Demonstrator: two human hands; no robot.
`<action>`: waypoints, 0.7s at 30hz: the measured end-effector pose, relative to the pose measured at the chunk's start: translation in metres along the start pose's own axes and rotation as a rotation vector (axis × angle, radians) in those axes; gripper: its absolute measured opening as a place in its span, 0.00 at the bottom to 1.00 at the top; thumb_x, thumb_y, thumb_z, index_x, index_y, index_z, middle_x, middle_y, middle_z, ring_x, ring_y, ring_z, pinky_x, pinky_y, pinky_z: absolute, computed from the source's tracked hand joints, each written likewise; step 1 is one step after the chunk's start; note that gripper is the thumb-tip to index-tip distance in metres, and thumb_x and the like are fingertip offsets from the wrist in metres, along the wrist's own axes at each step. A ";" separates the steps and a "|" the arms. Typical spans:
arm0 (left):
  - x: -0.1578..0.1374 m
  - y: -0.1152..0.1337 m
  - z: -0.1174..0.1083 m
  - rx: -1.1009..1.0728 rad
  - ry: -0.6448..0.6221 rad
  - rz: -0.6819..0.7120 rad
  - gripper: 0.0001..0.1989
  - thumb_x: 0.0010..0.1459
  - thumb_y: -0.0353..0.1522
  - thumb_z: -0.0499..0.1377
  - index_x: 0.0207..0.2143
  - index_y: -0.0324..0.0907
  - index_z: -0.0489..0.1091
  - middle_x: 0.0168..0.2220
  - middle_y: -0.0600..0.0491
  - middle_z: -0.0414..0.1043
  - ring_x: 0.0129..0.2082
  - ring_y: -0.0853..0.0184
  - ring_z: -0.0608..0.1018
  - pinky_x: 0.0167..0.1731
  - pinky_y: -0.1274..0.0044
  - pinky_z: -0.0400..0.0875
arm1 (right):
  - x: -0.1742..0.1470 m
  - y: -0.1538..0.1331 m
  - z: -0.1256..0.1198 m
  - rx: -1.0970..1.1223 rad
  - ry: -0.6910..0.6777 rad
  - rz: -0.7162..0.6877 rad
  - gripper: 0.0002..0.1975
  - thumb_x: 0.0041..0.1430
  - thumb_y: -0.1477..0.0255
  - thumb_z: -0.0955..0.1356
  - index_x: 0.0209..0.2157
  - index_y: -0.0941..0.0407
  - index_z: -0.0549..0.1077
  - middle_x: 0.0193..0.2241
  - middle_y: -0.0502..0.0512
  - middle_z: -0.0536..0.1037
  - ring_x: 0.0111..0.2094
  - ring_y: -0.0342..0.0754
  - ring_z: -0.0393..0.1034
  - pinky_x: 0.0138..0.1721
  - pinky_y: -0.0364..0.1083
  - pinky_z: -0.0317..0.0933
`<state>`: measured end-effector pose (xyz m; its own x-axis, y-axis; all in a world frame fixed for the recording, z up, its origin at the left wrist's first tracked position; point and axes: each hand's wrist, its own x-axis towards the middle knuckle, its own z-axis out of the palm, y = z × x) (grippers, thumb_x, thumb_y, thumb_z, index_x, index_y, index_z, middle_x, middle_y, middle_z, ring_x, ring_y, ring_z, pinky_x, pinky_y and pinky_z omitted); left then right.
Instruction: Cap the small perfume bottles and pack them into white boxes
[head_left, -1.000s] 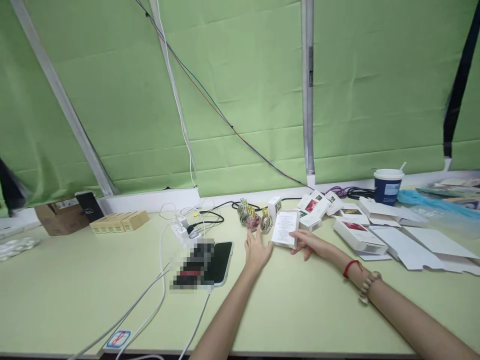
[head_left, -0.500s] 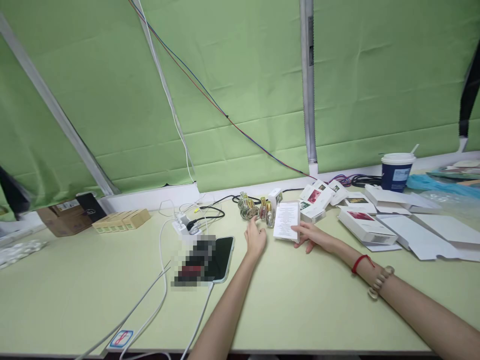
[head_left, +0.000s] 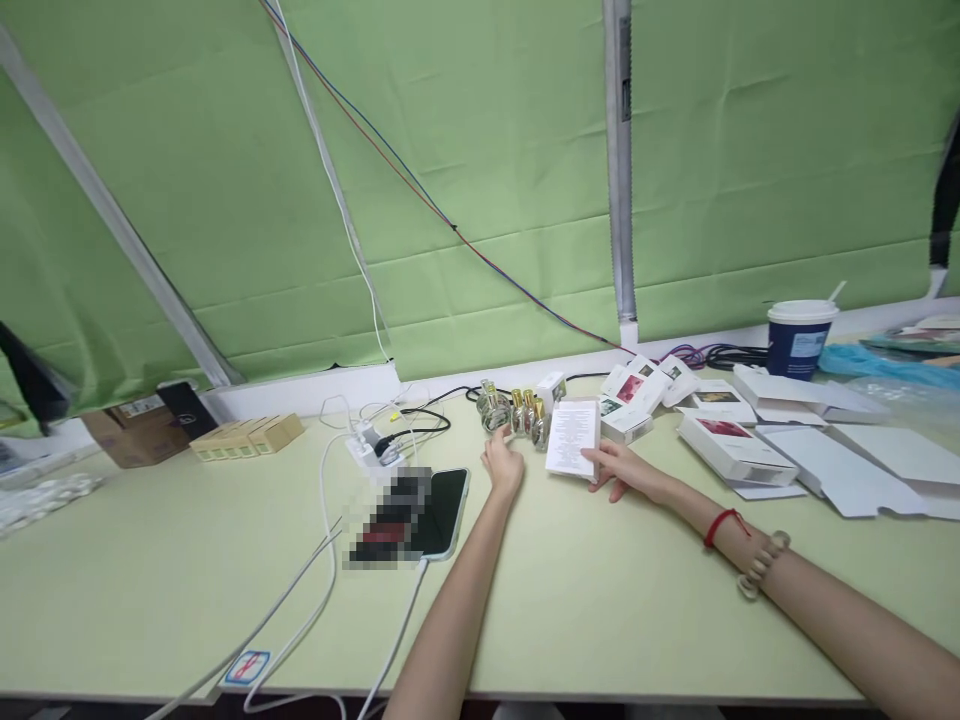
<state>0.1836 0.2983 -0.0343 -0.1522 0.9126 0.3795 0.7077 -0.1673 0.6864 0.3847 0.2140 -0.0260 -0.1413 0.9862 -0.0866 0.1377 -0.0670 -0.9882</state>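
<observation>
My right hand [head_left: 621,468] grips a small white box [head_left: 573,440] by its right edge, and printed text covers the side facing me. To the left of that box stand several small glass bottles with gold caps [head_left: 529,422]. More glass bottles [head_left: 493,408] are bunched a little farther left. My left hand [head_left: 502,465] is just in front of this left bunch, its fingers partly apart and pointing at the bottles. I see nothing held in it, and whether a fingertip touches glass is unclear.
White cartons with flower pictures [head_left: 631,392] and flattened white card [head_left: 844,470] lie to the right, near a lidded blue cup [head_left: 801,340]. On the left are a phone [head_left: 444,512], a power strip [head_left: 367,450], cables, yellowish boxes [head_left: 247,437] and a brown carton [head_left: 139,432].
My left hand has shifted slightly left and away from the box. A gold-capped bottle now shows more plainly beside the other upright ones. My right hand keeps the box in place.
</observation>
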 end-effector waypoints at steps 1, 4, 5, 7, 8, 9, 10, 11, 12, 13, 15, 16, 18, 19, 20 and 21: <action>0.001 0.000 0.001 0.009 0.036 -0.027 0.33 0.44 0.17 0.49 0.53 0.44 0.59 0.53 0.48 0.66 0.56 0.60 0.64 0.54 0.67 0.55 | 0.000 0.000 0.000 0.000 0.003 0.000 0.19 0.57 0.59 0.64 0.43 0.58 0.65 0.40 0.62 0.75 0.33 0.49 0.75 0.13 0.36 0.62; 0.009 -0.001 0.003 0.015 0.133 -0.149 0.36 0.45 0.19 0.51 0.59 0.41 0.51 0.60 0.44 0.55 0.60 0.57 0.58 0.56 0.64 0.52 | 0.001 0.001 0.000 -0.001 0.005 0.000 0.19 0.57 0.59 0.64 0.44 0.58 0.65 0.39 0.61 0.75 0.33 0.49 0.75 0.14 0.36 0.62; 0.012 -0.001 0.003 0.006 0.127 -0.165 0.37 0.45 0.19 0.51 0.59 0.41 0.50 0.60 0.43 0.55 0.61 0.57 0.57 0.57 0.64 0.50 | 0.001 0.001 0.000 -0.002 0.006 -0.001 0.19 0.57 0.59 0.64 0.44 0.58 0.65 0.39 0.61 0.76 0.32 0.49 0.75 0.14 0.36 0.62; 0.019 -0.003 0.004 -0.018 0.097 -0.145 0.38 0.44 0.20 0.52 0.60 0.42 0.49 0.59 0.44 0.58 0.61 0.59 0.57 0.58 0.64 0.49 | 0.002 0.001 0.000 -0.001 0.006 -0.005 0.19 0.57 0.59 0.64 0.44 0.57 0.66 0.40 0.61 0.75 0.32 0.49 0.75 0.14 0.36 0.62; 0.022 -0.004 0.005 -0.026 0.102 -0.140 0.38 0.45 0.20 0.52 0.59 0.43 0.49 0.58 0.45 0.59 0.60 0.59 0.57 0.57 0.64 0.49 | 0.003 0.001 0.000 0.003 0.006 -0.006 0.19 0.56 0.59 0.64 0.45 0.57 0.66 0.40 0.61 0.75 0.32 0.49 0.75 0.14 0.36 0.62; 0.025 -0.005 0.006 -0.033 0.118 -0.144 0.37 0.45 0.21 0.52 0.59 0.44 0.49 0.57 0.46 0.59 0.60 0.58 0.58 0.57 0.64 0.50 | 0.003 0.001 0.000 0.009 0.007 -0.008 0.20 0.56 0.59 0.65 0.45 0.57 0.66 0.41 0.61 0.75 0.32 0.49 0.75 0.14 0.36 0.62; 0.027 -0.006 0.006 -0.031 0.131 -0.153 0.35 0.46 0.22 0.53 0.59 0.44 0.50 0.57 0.46 0.60 0.59 0.58 0.59 0.56 0.64 0.51 | 0.004 0.002 0.000 0.013 0.008 -0.011 0.20 0.56 0.59 0.65 0.45 0.57 0.66 0.41 0.61 0.75 0.32 0.49 0.75 0.14 0.36 0.62; 0.028 -0.007 0.007 -0.018 0.136 -0.159 0.34 0.47 0.24 0.53 0.58 0.45 0.51 0.56 0.45 0.60 0.58 0.57 0.60 0.56 0.63 0.52 | 0.004 0.002 0.000 0.015 0.007 -0.013 0.20 0.55 0.59 0.65 0.45 0.56 0.66 0.41 0.61 0.75 0.32 0.49 0.75 0.14 0.36 0.62; 0.028 -0.008 0.008 0.007 0.126 -0.157 0.32 0.49 0.27 0.55 0.57 0.45 0.52 0.55 0.44 0.60 0.57 0.56 0.60 0.55 0.63 0.52 | 0.005 0.002 0.000 0.015 0.008 -0.016 0.20 0.55 0.58 0.65 0.46 0.56 0.66 0.41 0.61 0.75 0.32 0.49 0.75 0.14 0.37 0.62; 0.028 -0.008 0.008 0.041 0.105 -0.142 0.31 0.49 0.30 0.56 0.57 0.45 0.53 0.55 0.43 0.60 0.57 0.55 0.60 0.54 0.63 0.53 | 0.005 0.002 0.000 0.011 0.009 -0.018 0.21 0.55 0.58 0.65 0.46 0.56 0.66 0.41 0.61 0.75 0.32 0.49 0.75 0.14 0.37 0.61; 0.027 -0.008 0.010 0.107 0.050 -0.095 0.31 0.50 0.36 0.58 0.56 0.43 0.53 0.55 0.41 0.59 0.57 0.53 0.59 0.54 0.63 0.53 | 0.005 0.003 0.000 -0.001 0.007 -0.017 0.21 0.56 0.58 0.64 0.46 0.57 0.66 0.41 0.61 0.75 0.32 0.48 0.75 0.14 0.36 0.61; 0.027 -0.008 0.011 0.126 0.025 -0.074 0.31 0.50 0.38 0.59 0.55 0.42 0.53 0.55 0.40 0.59 0.57 0.53 0.59 0.53 0.63 0.53 | 0.004 0.003 0.001 -0.011 0.005 -0.021 0.21 0.56 0.58 0.64 0.46 0.56 0.66 0.41 0.60 0.75 0.32 0.48 0.75 0.14 0.36 0.61; 0.027 -0.008 0.012 0.128 -0.011 -0.054 0.29 0.52 0.39 0.57 0.54 0.40 0.52 0.54 0.40 0.61 0.57 0.54 0.61 0.53 0.64 0.53 | 0.004 0.004 0.002 -0.063 0.009 -0.072 0.21 0.56 0.58 0.63 0.47 0.56 0.65 0.40 0.60 0.75 0.30 0.47 0.74 0.13 0.37 0.59; 0.029 -0.008 0.012 0.118 -0.026 -0.051 0.29 0.53 0.39 0.56 0.54 0.39 0.52 0.53 0.40 0.62 0.56 0.54 0.62 0.52 0.64 0.53 | 0.003 0.005 0.004 -0.112 0.018 -0.122 0.21 0.56 0.58 0.63 0.47 0.56 0.65 0.41 0.59 0.75 0.28 0.46 0.73 0.13 0.37 0.57; 0.030 -0.008 0.012 0.109 -0.046 -0.042 0.29 0.54 0.39 0.55 0.55 0.39 0.51 0.52 0.40 0.64 0.55 0.55 0.64 0.52 0.65 0.53 | 0.002 0.005 0.005 -0.180 0.031 -0.188 0.21 0.55 0.59 0.64 0.47 0.56 0.66 0.41 0.58 0.75 0.26 0.44 0.71 0.14 0.38 0.57; 0.032 -0.008 0.012 0.104 -0.070 -0.026 0.29 0.54 0.39 0.55 0.56 0.40 0.50 0.50 0.40 0.66 0.54 0.55 0.65 0.52 0.64 0.53 | 0.001 0.006 0.007 -0.263 0.047 -0.268 0.21 0.53 0.60 0.65 0.46 0.56 0.67 0.41 0.58 0.75 0.25 0.43 0.70 0.16 0.39 0.57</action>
<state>0.1808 0.3334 -0.0351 -0.1250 0.9406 0.3157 0.7722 -0.1076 0.6262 0.3783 0.2135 -0.0326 -0.1622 0.9696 0.1831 0.3501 0.2300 -0.9080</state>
